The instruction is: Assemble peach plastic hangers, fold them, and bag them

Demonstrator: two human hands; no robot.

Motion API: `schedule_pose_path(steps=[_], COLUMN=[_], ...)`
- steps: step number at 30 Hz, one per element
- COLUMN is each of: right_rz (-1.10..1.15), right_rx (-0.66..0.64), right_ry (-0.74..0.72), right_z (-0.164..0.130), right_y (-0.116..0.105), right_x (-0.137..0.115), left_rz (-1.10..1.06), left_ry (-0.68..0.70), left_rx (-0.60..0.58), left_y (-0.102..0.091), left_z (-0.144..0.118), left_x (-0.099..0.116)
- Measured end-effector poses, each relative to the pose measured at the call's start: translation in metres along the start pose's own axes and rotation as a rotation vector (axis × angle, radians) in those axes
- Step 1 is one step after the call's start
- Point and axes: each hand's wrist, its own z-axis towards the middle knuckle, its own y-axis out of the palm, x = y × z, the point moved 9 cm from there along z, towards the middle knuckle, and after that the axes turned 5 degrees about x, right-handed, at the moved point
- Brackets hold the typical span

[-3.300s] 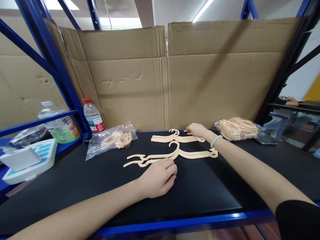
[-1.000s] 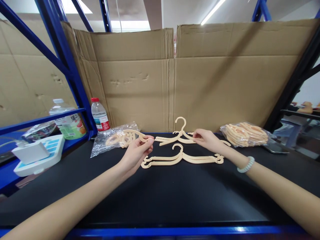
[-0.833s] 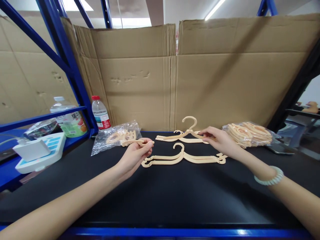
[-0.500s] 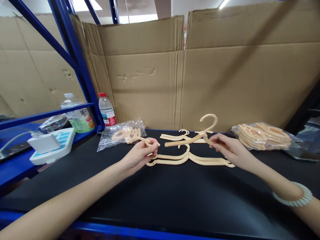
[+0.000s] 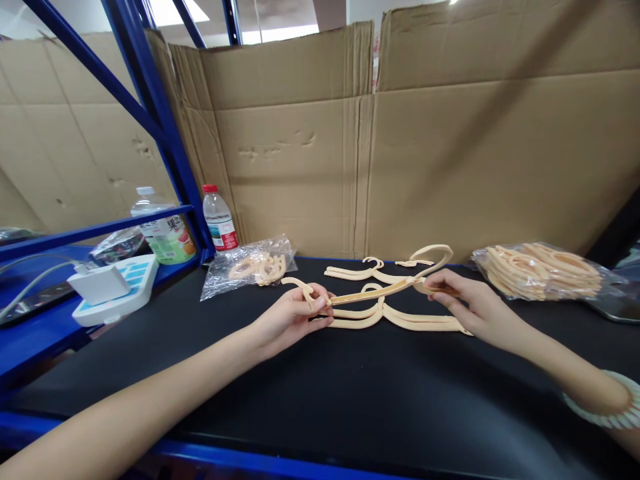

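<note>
- You work at a black table top (image 5: 350,400) with a blue front edge. Tall brown cardboard (image 5: 450,153) stands behind it, and blue shelf posts (image 5: 165,133) rise on the left.
- Your left hand (image 5: 290,319) pinches a small cream arm piece (image 5: 300,287) just above the table.
- Your right hand (image 5: 470,307) is closed on a cream hanger (image 5: 395,287), held tilted above the table. Its long arm reaches to your left fingers.
- More hangers lie flat on the table: one (image 5: 410,321) under your hands, one (image 5: 360,272) behind.
- A clear bag of parts (image 5: 250,269) sits at the left, a fuller bag (image 5: 540,273) at the right.
- A water bottle (image 5: 219,219) stands by the post.
- The white box (image 5: 115,287) on the left shelf is hard to make out.
- Your right wrist, with its bead band (image 5: 605,413), is cut off at the edge.
</note>
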Motion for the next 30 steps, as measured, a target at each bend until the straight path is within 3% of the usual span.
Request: schedule_pose_path(steps=[12,30], right_rz=[-0.041,-0.111], right_rx=[0.027,0.099], right_ry=[-0.057,-0.107], right_z=[-0.001,-0.007], right_y=[0.000,0.003], right_x=[-0.009,-0.028], left_rz=[-0.069,-0.016], left_ry=[-0.036,0.031], left_rx=[-0.006,0.171], left_y=[0.003,-0.011], left_z=[-0.002,-0.004], left_x=[-0.005,0.000])
